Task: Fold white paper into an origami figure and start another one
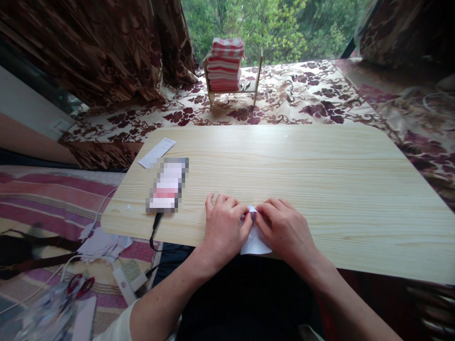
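Both hands pinch a white paper (pixel 255 242) at the worktop's (pixel 320 189) near edge.
On the worktop's left part lie a paper slip (pixel 157 152) and a pixelated phone (pixel 168 184). At the middle of its near edge, the left hand (pixel 223 228) and right hand (pixel 284 229) close their fingertips on the paper's far tip. Its long axis seems to run away from the person, with the broader end overhanging the edge.

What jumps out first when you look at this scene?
At the near edge of the wooden table, the left hand and right hand pinch a small white paper between them. Left of them lies a blurred-out phone, and a stack of red-and-white cloths stands at the back.
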Motion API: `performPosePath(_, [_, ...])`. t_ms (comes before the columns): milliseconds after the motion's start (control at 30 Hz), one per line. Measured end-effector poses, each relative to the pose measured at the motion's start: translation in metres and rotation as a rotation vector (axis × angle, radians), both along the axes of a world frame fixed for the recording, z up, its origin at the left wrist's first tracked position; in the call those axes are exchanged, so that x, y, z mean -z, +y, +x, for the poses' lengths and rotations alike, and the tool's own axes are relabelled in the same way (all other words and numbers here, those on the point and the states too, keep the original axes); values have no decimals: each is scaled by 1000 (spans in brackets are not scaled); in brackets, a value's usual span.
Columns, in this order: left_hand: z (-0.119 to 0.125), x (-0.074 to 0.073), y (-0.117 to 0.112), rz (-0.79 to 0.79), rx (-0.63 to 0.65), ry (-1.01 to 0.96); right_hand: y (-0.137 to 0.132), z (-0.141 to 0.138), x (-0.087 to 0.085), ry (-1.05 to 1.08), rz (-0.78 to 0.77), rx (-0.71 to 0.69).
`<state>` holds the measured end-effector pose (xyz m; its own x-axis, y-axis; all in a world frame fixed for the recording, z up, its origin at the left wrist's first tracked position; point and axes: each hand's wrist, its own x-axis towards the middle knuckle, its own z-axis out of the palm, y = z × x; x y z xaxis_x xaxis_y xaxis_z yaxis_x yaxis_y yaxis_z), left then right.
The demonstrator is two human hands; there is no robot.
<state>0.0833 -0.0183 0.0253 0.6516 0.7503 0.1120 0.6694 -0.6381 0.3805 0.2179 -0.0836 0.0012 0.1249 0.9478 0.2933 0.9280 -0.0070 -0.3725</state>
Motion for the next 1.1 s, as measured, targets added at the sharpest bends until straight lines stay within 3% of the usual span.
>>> performPosePath(500, [1,9,1,65,0,22,2,6,-2,-17,-14,-61])
performPosePath(1100, [-11,6,4,-26,22,-43,-2,8,0,21,-25,-104])
